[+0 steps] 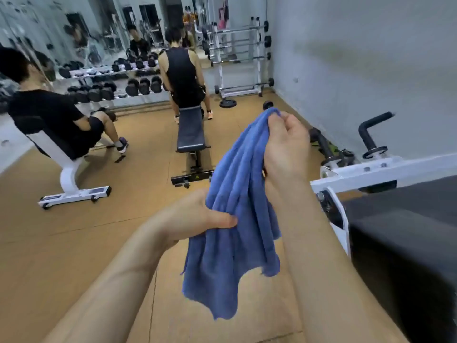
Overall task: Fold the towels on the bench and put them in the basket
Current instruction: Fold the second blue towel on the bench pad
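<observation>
A: Where is the towel point(235, 206) hanging right now?

B: In mid-air at the centre of the frame. It is blue, bunching into long vertical folds, and its loose lower corners are dangling toward the bottom centre, over the tan floor point(74, 231).

A: Who is holding it?

B: Both hands are. The right hand point(284, 144) is gripping the top end, just right of centre, with its fingers curling round the cloth. The left hand point(197, 214) is grasping it lower down, with the thumb pressing across the front of the folds and the fingers going behind them.

A: Is it touching the surface?

B: No, it is hanging apart from the dark padded surface point(408, 256) that is filling the lower right corner. A white frame point(371, 169) is running along the upper edge of that.

A: Anything else going on?

B: A person in a black sleeveless top point(181, 70) is sitting on the far end of a dark bench point(190, 134) at upper centre, facing away. A person in a black shirt point(49, 115) is leaning back on a white seat point(66, 167) at the left. Dumbbells point(134, 88) are lining a rack point(99, 73) in the upper left, and barbells point(237, 29) are resting on a white stand point(218, 65) at the top, right of centre.
</observation>
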### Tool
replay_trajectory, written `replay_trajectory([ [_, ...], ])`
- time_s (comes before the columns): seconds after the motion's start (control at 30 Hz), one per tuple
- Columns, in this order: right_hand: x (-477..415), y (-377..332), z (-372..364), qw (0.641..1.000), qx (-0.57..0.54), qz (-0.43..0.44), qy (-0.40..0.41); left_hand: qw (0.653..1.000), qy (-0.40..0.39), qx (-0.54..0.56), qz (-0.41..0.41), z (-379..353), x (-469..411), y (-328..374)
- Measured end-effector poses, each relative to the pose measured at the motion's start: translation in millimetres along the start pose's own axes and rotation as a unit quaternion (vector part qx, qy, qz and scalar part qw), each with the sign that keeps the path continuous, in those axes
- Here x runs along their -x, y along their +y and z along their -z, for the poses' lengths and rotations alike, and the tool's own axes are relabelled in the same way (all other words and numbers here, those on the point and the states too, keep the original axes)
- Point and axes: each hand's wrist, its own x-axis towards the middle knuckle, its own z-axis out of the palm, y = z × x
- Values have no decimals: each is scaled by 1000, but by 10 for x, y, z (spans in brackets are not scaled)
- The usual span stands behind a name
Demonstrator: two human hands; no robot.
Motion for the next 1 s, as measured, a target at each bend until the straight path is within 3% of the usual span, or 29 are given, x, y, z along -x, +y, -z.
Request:
replay_trajectory([
  [0.13, -712, -219, 7, 989, -37, 69, 122, 989, -81, -121, -32, 298, -705, 104],
  [0.27, -1235, -334, 251, 953, -6, 171, 248, 976, -81, -196, -55, 561, -1535, 262],
  [0.47, -1901, -361, 614, 902, 3, 229, 365, 973, -155, -32, -168, 778, -2880, 590],
  [0.57, -2063, -411, 898, 865, 106, 229, 435, 944, -244, -112, -190, 854, -3504, 724],
  [0.63, -2127, -406, 1133, 822, 250, 195, 473, 909, -324, -179, -190, 925, -3882, 771],
  [0.7, -2106, -382, 1365, 784, 347, 124, 499, 884, -390, -176, -188, 986, -4198, 847],
  [0.77, -2007, -357, 1527, 760, 384, 54, 522, 891, -406, -83, -183, 1012, -4485, 972],
  [0.83, -1883, -350, 1594, 750, 389, -3, 535, 907, -370, -5, -201, 963, -4773, 1130],
  [0.9, -1767, -390, 1554, 766, 394, -69, 504, 918, -320, 26, -232, 845, -5048, 1313],
  [1.0, -1664, -478, 1415, 836, 344, -129, 407, 917, -296, 112, -245, 612, -5408, 1632],
])
